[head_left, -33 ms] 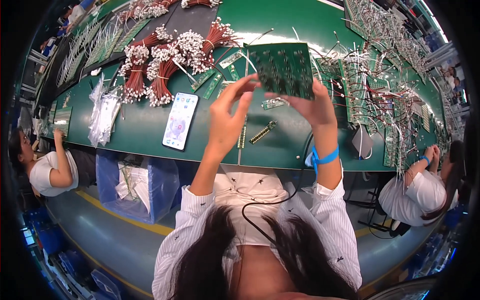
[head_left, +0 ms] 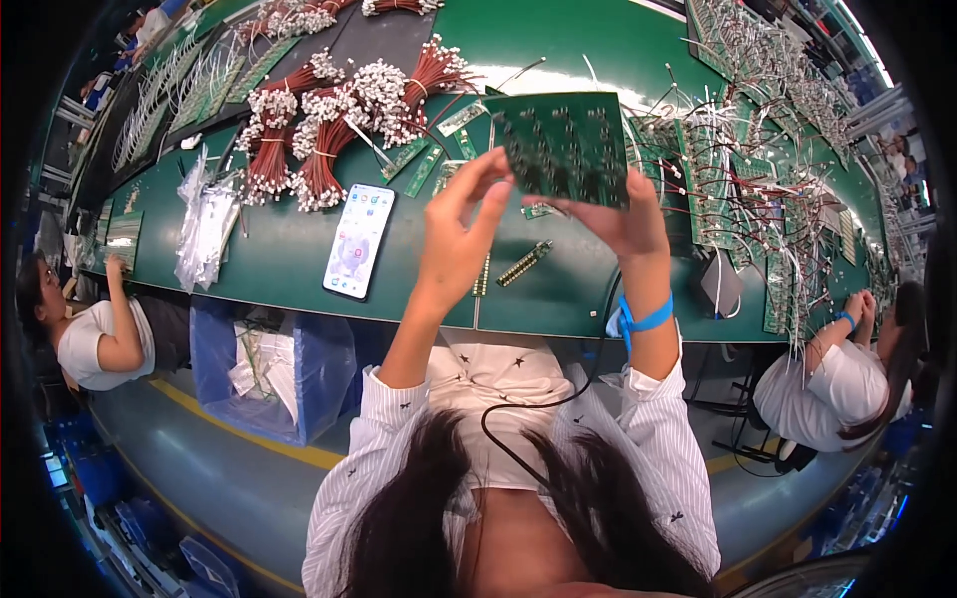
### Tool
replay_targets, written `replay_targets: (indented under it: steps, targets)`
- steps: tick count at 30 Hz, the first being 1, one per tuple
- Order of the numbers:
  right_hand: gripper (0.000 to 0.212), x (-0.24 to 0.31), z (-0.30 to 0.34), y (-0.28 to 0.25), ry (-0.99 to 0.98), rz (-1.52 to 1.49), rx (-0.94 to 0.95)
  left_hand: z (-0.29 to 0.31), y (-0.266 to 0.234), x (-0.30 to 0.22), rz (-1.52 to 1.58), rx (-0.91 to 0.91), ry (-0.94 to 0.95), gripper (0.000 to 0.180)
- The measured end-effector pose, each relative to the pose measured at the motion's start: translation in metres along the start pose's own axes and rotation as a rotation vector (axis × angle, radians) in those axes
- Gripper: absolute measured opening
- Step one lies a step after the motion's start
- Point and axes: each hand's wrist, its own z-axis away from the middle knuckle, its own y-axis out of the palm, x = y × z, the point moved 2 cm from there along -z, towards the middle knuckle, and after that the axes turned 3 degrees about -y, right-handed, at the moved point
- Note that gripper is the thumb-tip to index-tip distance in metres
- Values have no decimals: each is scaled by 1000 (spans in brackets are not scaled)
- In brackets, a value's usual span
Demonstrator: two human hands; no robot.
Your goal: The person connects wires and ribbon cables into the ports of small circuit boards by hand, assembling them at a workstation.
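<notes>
A square green circuit board [head_left: 566, 145], with rows of small parts on its face, is held up tilted above the workbench. My right hand [head_left: 633, 219] grips it at the lower right corner, thumb along the right edge and fingers beneath. At the left edge, the fingers of my left hand [head_left: 461, 224] close on the board near its lower left corner; part of the fingertips is hidden. Under the hands lies a narrow strip board [head_left: 524, 263] with a row of light contacts. A second strip [head_left: 482, 274] stands beside it, partly covered by my left hand.
A phone [head_left: 359, 242] with a lit screen lies left of my hands. Bundles of red wires with white connectors [head_left: 324, 149] sit behind it, beside plastic bags [head_left: 207, 234]. Wired boards [head_left: 713, 179] crowd the right. A blue bin [head_left: 324, 374] stands below the bench edge; co-workers sit both sides.
The circuit board has tipped and shifted slightly down and to the right, showing more of its face. Both hands have moved a little with it.
</notes>
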Motion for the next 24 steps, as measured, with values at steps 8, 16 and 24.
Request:
replay_targets:
  steps: [8, 16, 24]
  targets:
    - [47, 19, 11, 46, 12, 477, -77, 1, -3, -22, 263, 32, -46, 28]
    - [20, 9, 17, 49, -39, 841, -304, 10, -9, -25, 347, 72, -102, 28]
    - [21, 7, 20, 53, -247, 1048, -286, 18, -15, -28, -14, 94, -101, 25]
